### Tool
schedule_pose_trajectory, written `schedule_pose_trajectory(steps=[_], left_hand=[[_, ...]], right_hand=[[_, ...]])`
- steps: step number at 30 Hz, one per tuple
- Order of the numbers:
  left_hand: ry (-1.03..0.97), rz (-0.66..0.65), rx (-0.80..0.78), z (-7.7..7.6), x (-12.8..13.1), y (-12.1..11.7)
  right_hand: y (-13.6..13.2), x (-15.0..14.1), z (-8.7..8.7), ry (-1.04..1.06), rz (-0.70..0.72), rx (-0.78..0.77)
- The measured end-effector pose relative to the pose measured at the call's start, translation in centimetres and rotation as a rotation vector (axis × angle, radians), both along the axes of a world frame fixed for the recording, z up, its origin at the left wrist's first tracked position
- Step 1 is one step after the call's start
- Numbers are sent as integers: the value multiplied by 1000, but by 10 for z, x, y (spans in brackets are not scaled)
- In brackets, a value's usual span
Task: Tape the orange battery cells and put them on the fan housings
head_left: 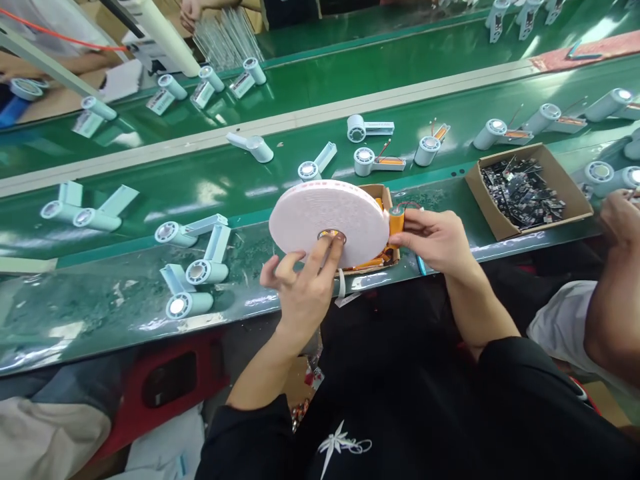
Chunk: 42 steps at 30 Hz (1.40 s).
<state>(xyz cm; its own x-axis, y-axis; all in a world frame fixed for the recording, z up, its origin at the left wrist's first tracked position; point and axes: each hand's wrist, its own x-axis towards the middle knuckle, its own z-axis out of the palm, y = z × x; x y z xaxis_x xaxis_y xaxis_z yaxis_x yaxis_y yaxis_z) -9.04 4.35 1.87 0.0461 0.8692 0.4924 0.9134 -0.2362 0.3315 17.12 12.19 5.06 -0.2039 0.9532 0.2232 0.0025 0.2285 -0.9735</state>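
My left hand holds up a big white roll of foam tape, with a finger pushed into its core hole. My right hand pinches a small orange battery cell with thin wires, pressed against the roll's right edge. Both are held just above a small cardboard box with orange cells in it, at the near edge of the green bench.
Several light-blue fan housings lie on the green conveyor, one near my left. A cardboard box of dark circuit boards stands at right. A co-worker's arm reaches in at far right. Another person's hand is at the top.
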Motion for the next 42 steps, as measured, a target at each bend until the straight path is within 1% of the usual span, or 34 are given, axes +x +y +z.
schedule_pose_trajectory(steps=[2, 4, 5, 6, 7, 8, 9, 10, 11, 12, 13, 14, 15, 17, 19, 21, 23, 25, 26, 28, 30, 31, 33, 35, 36, 37, 39, 40, 42], left_hand=[[-55, 17, -50, -1, 13, 6], [-83, 36, -39, -5, 31, 5], [-77, 47, -17, -7, 40, 1], [-59, 46, 9, -9, 47, -7], [-30, 20, 24, -10, 53, -16], [6, -38, 21, -10, 55, -26], [45, -123, -4, -9, 54, -36], [85, -211, -52, -7, 48, -42], [126, -284, -117, -5, 40, -44], [166, -336, -198, -1, 29, -39], [203, -372, -293, 4, 17, -28], [232, -407, -392, 11, 6, -10], [251, -452, -490, 18, -4, 14], [247, -571, -640, 37, -11, 74], [221, -630, -688, 52, 2, 143], [248, -581, -634, 57, 32, 215], [342, -452, -562, 51, 68, 285], [403, -329, -599, 38, 98, 345], [415, -292, -629, 31, 109, 370], [424, -269, -641, 18, 122, 408], [431, -266, -568, 9, 126, 431], [435, -256, -529, 7, 126, 439], [438, -228, -479, 8, 123, 448], [444, -209, -478, 16, 112, 452], [465, -219, -480, 21, 102, 451], [494, -240, -486, 28, 89, 448], [566, -284, -498, 40, 52, 433], [598, -295, -500, 45, 29, 421], [632, -276, -497, 51, -20, 389]], right_hand=[[-1, -25, -7, 211, -161, 6], [-2, -49, -18, 412, -323, 3], [-1, -55, -24, 470, -360, -10], [1, -54, -28, 494, -361, -32], [5, -46, -32, 491, -345, -57], [11, -29, -34, 472, -336, -73], [18, -7, -35, 451, -345, -75], [25, 19, -34, 441, -398, -55], [32, 45, -32, 459, -491, -8], [38, 69, -31, 495, -584, 35], [41, 88, -30, 528, -634, 48], [43, 101, -31, 554, -652, 40], [41, 109, -34, 564, -638, 13], [34, 111, -46, 535, -571, -58], [24, 105, -61, 480, -535, -105], [15, 103, -76, 429, -533, -137], [9, 106, -86, 388, -551, -148], [3, 114, -92, 359, -590, -127], [-1, 117, -94, 348, -613, -113], [-11, 124, -98, 324, -640, -95], [-21, 128, -100, 291, -636, -99], [-25, 130, -101, 273, -625, -106], [-29, 133, -100, 244, -603, -117], [-28, 137, -94, 219, -596, -112], [-26, 139, -90, 206, -596, -102], [-23, 140, -83, 194, -595, -87], [-17, 141, -64, 171, -596, -44], [-13, 140, -52, 159, -605, -11], [-5, 134, -24, 124, -642, 90]])
